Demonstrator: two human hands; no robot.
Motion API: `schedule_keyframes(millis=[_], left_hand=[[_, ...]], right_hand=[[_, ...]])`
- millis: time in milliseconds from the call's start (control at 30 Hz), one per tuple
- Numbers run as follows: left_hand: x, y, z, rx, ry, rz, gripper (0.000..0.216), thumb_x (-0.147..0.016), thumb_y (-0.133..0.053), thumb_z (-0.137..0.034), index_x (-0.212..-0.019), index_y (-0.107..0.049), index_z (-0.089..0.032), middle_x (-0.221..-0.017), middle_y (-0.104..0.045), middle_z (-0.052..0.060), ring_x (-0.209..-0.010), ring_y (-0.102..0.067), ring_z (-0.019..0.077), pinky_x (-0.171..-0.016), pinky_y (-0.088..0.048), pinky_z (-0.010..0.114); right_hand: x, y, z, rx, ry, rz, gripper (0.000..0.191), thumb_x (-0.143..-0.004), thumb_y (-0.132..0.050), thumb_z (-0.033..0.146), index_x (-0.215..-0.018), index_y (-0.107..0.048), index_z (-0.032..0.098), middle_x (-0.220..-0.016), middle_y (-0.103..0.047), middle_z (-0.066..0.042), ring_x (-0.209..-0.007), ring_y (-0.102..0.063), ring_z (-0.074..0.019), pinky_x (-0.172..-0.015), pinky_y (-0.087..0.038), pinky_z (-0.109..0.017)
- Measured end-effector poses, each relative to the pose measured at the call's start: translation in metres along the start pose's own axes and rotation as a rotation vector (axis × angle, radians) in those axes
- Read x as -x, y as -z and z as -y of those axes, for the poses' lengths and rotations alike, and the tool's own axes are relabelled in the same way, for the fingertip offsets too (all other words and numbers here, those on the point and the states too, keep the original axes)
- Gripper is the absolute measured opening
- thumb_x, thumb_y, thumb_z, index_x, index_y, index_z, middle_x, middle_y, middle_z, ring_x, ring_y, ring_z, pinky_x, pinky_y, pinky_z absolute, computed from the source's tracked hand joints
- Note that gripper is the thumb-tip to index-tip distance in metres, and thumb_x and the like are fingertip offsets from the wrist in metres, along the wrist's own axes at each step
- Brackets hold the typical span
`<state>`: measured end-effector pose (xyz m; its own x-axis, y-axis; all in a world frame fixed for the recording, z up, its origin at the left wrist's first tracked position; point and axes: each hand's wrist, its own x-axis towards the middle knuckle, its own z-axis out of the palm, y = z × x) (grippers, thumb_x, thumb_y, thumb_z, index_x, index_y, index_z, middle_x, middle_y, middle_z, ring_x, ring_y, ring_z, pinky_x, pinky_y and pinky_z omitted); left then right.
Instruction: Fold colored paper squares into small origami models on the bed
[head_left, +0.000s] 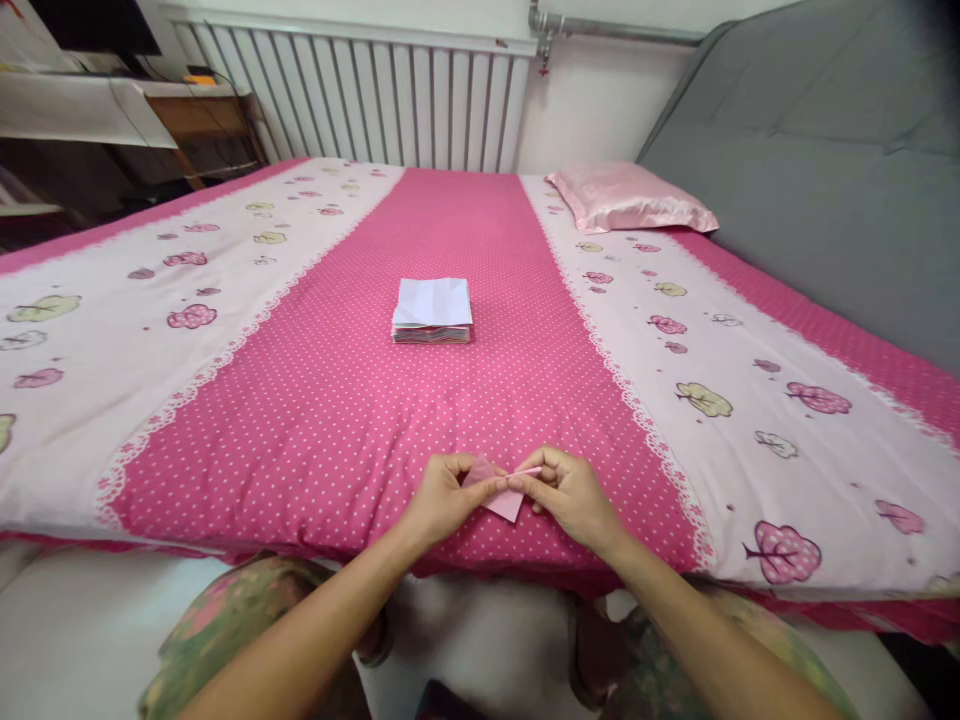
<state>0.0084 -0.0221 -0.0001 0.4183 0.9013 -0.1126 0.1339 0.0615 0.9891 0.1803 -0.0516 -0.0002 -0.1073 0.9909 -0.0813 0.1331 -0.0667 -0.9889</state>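
Note:
Near the bed's front edge, a small piece of folded pink paper (501,503) is held between my two hands. My left hand (450,497) pinches its left side, thumb on top and fingers behind. On the other side, my right hand (568,492) pinches a narrow folded part that sticks up to the right. Both thumbs nearly meet at the paper's middle. A flat corner of the paper points down toward me. Farther forward on the bed lies a stack of square paper (433,308), with a creased white sheet on top and coloured edges below.
The bed (360,400) has a pink dotted and white tree-print cover. A pink pillow (630,197) lies at the back right by a grey headboard (810,150). Behind stands a white radiator (360,90). A desk (191,115) with a monitor (94,25) is at the far left.

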Motion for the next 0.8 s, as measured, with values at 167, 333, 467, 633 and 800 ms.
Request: schedule_keyframes(millis=[167, 333, 467, 633, 800], left_hand=[[0.0, -0.002, -0.002, 0.011, 0.029, -0.075, 0.02, -0.067, -0.065, -0.032, -0.069, -0.067, -0.011, -0.06, -0.06, 0.001, -0.053, -0.048, 0.0089, -0.051, -0.036, 0.02], [-0.001, -0.003, 0.0, 0.009, 0.026, -0.112, 0.02, -0.067, -0.065, -0.031, -0.063, -0.063, -0.011, -0.054, -0.053, -0.002, -0.049, -0.042, 0.0066, -0.047, -0.032, 0.019], [-0.001, -0.003, 0.001, 0.015, 0.024, -0.107, 0.019, -0.067, -0.065, -0.031, -0.066, -0.065, -0.012, -0.056, -0.056, -0.001, -0.05, -0.044, 0.0073, -0.048, -0.033, 0.019], [-0.001, -0.002, -0.003, 0.047, 0.033, -0.087, 0.019, -0.065, -0.067, -0.03, -0.07, -0.068, -0.012, -0.058, -0.061, 0.001, -0.05, -0.047, 0.0081, -0.048, -0.035, 0.02], [-0.002, -0.001, -0.003, 0.109, 0.03, -0.07, 0.018, -0.062, -0.071, -0.028, -0.069, -0.066, -0.011, -0.058, -0.061, 0.0, -0.052, -0.051, 0.0082, -0.05, -0.038, 0.019]], right_hand=[[-0.001, 0.003, 0.001, 0.028, 0.017, -0.033, 0.025, -0.072, -0.063, 0.039, -0.078, -0.066, 0.015, -0.062, -0.064, -0.002, -0.047, -0.051, -0.0085, -0.045, -0.04, -0.021], [0.0, 0.008, 0.004, 0.089, 0.095, -0.017, 0.025, -0.078, -0.057, 0.038, -0.086, -0.07, 0.018, -0.072, -0.067, -0.003, -0.055, -0.055, -0.0103, -0.05, -0.044, -0.022], [0.0, 0.01, 0.005, 0.095, 0.107, -0.006, 0.024, -0.079, -0.056, 0.037, -0.085, -0.071, 0.02, -0.07, -0.067, -0.002, -0.053, -0.054, -0.0092, -0.049, -0.044, -0.021], [-0.001, 0.004, 0.003, 0.005, 0.058, 0.011, 0.023, -0.075, -0.061, 0.035, -0.089, -0.067, 0.017, -0.075, -0.068, -0.003, -0.061, -0.06, -0.0118, -0.053, -0.047, -0.023], [-0.001, -0.001, 0.0, -0.039, 0.031, 0.027, 0.02, -0.071, -0.065, 0.032, -0.079, -0.064, 0.014, -0.068, -0.066, -0.002, -0.056, -0.059, -0.0107, -0.051, -0.046, -0.021]])
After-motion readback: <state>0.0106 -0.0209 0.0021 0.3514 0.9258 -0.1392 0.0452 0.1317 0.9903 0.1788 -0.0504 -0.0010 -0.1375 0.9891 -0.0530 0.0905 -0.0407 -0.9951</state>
